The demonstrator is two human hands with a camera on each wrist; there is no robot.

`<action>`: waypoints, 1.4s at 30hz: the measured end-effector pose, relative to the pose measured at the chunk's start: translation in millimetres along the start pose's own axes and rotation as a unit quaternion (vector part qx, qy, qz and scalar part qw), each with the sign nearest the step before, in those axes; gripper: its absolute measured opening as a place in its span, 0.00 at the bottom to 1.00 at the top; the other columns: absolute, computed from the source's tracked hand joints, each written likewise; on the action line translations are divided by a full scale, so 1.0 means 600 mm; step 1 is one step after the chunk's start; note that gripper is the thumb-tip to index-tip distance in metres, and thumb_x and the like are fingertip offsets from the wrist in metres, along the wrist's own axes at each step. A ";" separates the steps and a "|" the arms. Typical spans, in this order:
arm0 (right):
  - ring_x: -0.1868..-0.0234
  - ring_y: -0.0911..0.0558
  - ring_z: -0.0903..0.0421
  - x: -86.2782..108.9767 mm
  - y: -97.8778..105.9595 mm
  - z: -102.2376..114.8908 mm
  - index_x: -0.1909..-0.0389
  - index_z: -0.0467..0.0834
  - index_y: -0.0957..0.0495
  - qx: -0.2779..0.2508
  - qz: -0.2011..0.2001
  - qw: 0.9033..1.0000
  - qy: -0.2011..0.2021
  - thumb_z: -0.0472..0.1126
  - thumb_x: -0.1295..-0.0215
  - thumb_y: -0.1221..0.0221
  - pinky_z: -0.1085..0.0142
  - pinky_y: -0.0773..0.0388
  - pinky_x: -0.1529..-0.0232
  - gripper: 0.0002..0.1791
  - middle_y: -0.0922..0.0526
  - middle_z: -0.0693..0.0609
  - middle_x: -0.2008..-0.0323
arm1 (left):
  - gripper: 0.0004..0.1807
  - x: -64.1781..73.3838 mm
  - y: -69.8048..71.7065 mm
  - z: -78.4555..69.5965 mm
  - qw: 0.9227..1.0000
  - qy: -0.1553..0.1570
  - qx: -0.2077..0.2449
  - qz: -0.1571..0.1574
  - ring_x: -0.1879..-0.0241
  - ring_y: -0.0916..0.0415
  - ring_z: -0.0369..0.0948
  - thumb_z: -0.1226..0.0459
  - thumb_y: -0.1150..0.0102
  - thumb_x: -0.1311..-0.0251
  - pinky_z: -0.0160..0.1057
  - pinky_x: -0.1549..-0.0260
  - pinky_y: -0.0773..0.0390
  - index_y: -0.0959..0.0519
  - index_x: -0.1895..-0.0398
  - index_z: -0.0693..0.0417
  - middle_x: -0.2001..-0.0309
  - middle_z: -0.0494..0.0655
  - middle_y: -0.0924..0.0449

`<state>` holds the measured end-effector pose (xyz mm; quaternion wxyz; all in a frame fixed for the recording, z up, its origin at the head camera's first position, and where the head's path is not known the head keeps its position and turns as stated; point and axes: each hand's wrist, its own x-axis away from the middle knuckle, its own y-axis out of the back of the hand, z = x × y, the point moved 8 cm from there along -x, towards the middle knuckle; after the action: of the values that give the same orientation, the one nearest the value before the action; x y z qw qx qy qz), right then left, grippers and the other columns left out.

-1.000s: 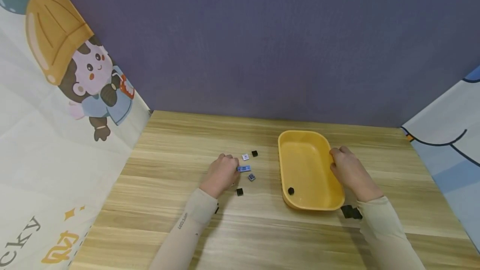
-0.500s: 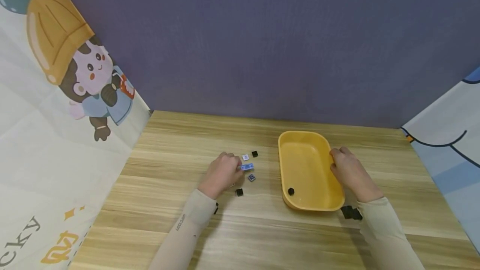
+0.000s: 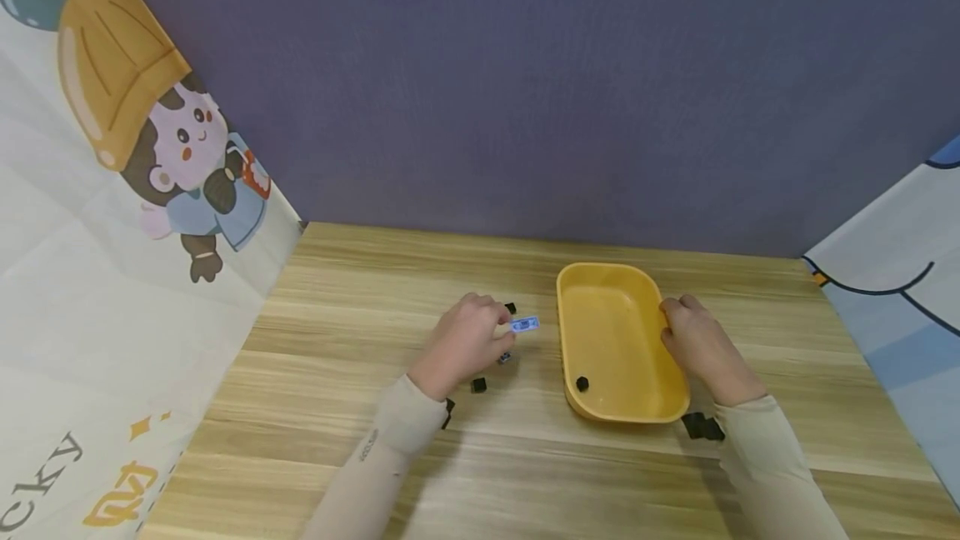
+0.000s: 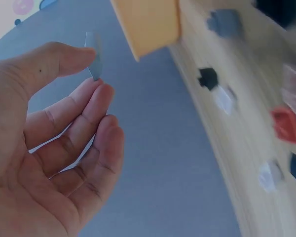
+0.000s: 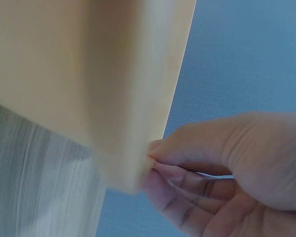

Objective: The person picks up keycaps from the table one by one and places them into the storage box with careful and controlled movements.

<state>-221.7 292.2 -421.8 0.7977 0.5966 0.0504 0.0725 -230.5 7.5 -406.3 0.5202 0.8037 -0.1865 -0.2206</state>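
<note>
Between thumb and fingertips my left hand (image 3: 465, 342) pinches a small flat blue rectangular piece (image 3: 524, 324) with a printed pattern. It is held above the table, left of a yellow tray (image 3: 611, 340); the left wrist view shows the piece (image 4: 94, 57) edge-on. My right hand (image 3: 701, 344) grips the tray's right rim, thumb against the wall (image 5: 123, 163) in the right wrist view. One small black piece (image 3: 582, 384) lies in the tray's near left corner. Under and around my left hand are a black piece (image 3: 478, 385) and a grey patterned one (image 3: 505, 357).
Black pieces (image 3: 703, 426) lie by the right forearm, and others (image 3: 447, 413) beside the left sleeve. A red piece (image 4: 287, 125) and a white one (image 4: 270, 176) show blurred in the left wrist view. A dark panel (image 3: 525, 90) rises behind the wooden table (image 3: 337, 315).
My left hand has lifted the blue piece and moved it right, toward the tray; its fingers now cover the white piece's spot. The right hand and tray have stayed put.
</note>
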 end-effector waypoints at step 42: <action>0.66 0.23 0.40 0.003 0.003 0.004 0.52 0.21 0.27 0.011 -0.020 1.000 0.006 0.24 0.39 0.41 0.49 0.21 0.67 0.15 0.27 0.31 0.63 | 0.14 -0.056 -0.043 -0.111 0.995 -0.092 -0.024 0.015 0.45 0.23 0.45 0.55 0.36 0.34 0.39 0.42 0.26 0.14 0.52 0.52 0.53 0.43 0.16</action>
<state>-219.7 290.7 -419.6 0.7923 0.6034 0.0676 0.0596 -220.5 85.4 -400.4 0.5234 0.7643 -0.2404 -0.2901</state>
